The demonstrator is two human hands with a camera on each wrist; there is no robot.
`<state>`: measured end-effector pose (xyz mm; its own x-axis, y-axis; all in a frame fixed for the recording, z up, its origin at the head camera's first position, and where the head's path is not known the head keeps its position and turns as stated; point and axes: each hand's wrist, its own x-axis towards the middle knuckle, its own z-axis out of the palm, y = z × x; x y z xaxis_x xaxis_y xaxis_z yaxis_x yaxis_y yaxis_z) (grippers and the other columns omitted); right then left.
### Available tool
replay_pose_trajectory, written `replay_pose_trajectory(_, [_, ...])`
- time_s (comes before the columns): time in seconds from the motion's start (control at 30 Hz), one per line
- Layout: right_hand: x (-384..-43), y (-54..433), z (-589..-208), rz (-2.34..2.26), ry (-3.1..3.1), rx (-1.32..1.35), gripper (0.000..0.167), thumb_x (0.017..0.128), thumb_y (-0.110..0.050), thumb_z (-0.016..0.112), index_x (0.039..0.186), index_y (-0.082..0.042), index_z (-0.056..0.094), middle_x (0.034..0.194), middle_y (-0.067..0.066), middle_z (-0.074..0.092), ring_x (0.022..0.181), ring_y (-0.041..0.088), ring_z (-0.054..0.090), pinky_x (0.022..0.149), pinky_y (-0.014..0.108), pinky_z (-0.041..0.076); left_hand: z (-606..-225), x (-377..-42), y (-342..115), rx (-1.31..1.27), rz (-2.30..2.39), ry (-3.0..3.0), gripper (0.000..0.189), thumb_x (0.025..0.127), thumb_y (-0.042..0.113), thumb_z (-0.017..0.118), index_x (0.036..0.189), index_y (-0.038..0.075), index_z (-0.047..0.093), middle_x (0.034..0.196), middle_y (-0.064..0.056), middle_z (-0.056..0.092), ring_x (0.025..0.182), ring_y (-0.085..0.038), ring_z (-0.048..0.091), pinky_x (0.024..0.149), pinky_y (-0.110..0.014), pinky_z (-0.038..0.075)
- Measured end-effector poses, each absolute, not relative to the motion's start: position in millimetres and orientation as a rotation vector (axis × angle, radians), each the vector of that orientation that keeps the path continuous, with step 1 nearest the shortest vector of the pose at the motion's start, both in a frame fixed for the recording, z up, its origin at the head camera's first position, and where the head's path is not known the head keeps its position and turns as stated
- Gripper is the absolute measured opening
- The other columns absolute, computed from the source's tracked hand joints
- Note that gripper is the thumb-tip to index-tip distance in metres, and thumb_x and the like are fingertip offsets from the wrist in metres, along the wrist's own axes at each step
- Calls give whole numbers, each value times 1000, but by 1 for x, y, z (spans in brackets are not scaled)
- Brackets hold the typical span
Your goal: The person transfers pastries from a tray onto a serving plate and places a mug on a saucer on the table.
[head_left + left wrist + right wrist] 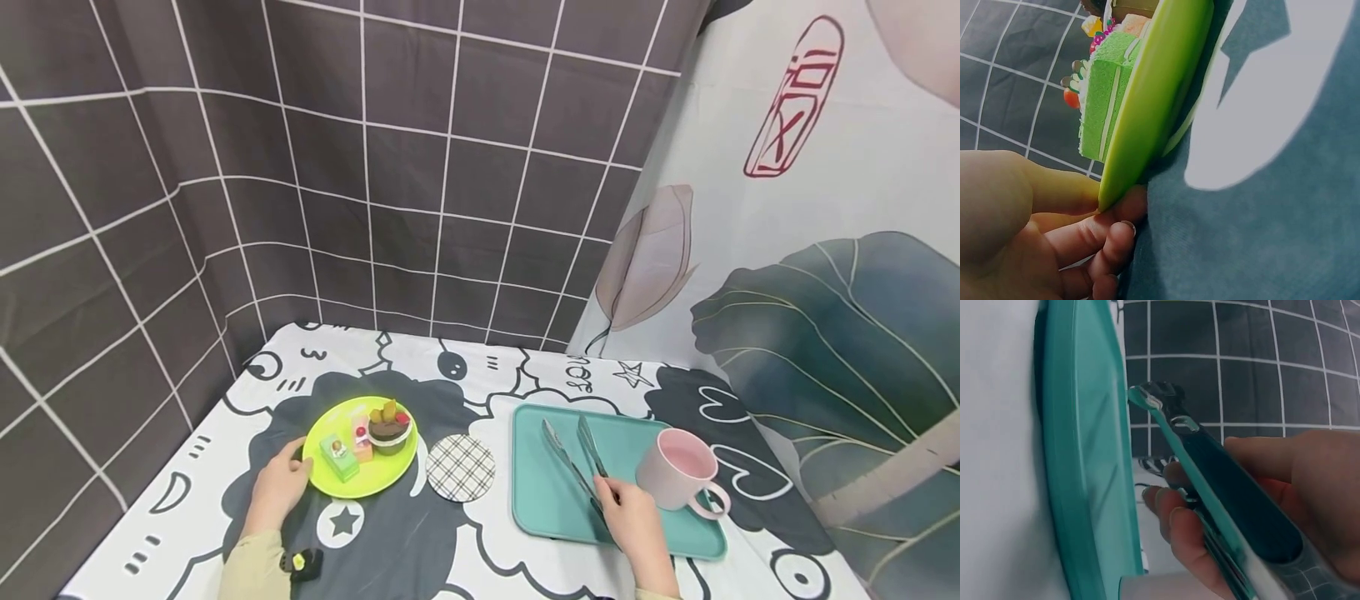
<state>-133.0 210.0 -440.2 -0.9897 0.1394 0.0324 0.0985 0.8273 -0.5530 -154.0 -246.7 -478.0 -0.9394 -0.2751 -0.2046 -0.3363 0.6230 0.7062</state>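
Observation:
My left hand (pixel 279 487) pinches the near left rim of a lime-green plate (pixel 384 473), thumb above and fingers beneath, as the left wrist view shows. On the plate are a green cake slice (pixel 340 460), a pink cake slice (pixel 362 446) and a chocolate cupcake (pixel 390 428) topped with fruit. My right hand (pixel 632 518) grips a pair of metal tongs (pixel 1235 487) with their arms spread apart. The tongs are over a teal tray (pixel 536 504), tips pointing away from me. Beside that hand, a pink mug (pixel 670 475) stands on the tray's right side.
Between plate and tray lies a round checked coaster (pixel 461 468). A cartoon-print cloth (pixel 420 558) covers the table. Behind it hangs a dark grid-pattern curtain (pixel 405 167), and a leaf-print curtain (pixel 787 333) hangs on the right.

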Motion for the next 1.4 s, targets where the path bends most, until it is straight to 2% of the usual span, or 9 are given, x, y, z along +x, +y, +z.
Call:
replay_pose_trajectory(0.13, [-132,214,-444,851,-2942,-202,30,98,-20,54,106,3,72,88,16,73,74,22,62,70,44,49,-477,-154,-246,-525,1222,2769,52,99,16,42,144,-7,32,118,-34,58,99,-39,59,88,-55,44])
replay_pose_trajectory(0.27, [-133,216,-448,870,-2963,-214,31,96,-19,55,108,4,71,96,20,72,81,29,66,76,49,51,-477,-154,-246,-525,1220,2776,52,99,16,42,144,-7,32,116,-34,58,97,-37,59,88,-55,45])
replay_pose_trajectory(0.43, [-134,218,-454,853,-3003,-202,33,96,-21,56,114,4,69,109,25,69,98,41,66,84,53,50,-478,-153,-245,-529,1224,2769,52,99,16,42,144,-7,32,114,-32,60,93,-34,58,84,-51,45])
replay_pose_trajectory(0.57, [-134,218,-457,845,-3022,-208,35,95,-22,55,116,4,67,115,28,66,108,46,61,90,56,47,-478,-153,-245,-529,1221,2774,52,99,16,42,144,-7,33,113,-32,60,93,-34,58,85,-52,45])
replay_pose_trajectory(0.93, [-134,219,-453,866,-3014,-233,36,96,-24,54,118,3,66,117,29,65,109,46,60,91,57,46,-479,-154,-246,-514,1217,2790,52,98,17,42,144,-7,33,113,-33,60,92,-34,60,83,-51,46])
replay_pose_trajectory(1.23, [-128,222,-445,939,-2905,-241,33,97,-21,54,119,2,65,131,28,55,124,49,48,103,61,36,-479,-154,-246,-532,1219,2784,52,99,17,41,144,-7,33,115,-33,59,90,-32,58,82,-49,45])
replay_pose_trajectory(1.4, [-121,228,-436,899,-2707,-282,30,96,-16,56,117,3,65,129,28,55,122,48,49,103,61,35,-478,-154,-246,-527,1224,2779,52,99,17,41,145,-7,32,113,-33,59,90,-32,58,82,-49,45])
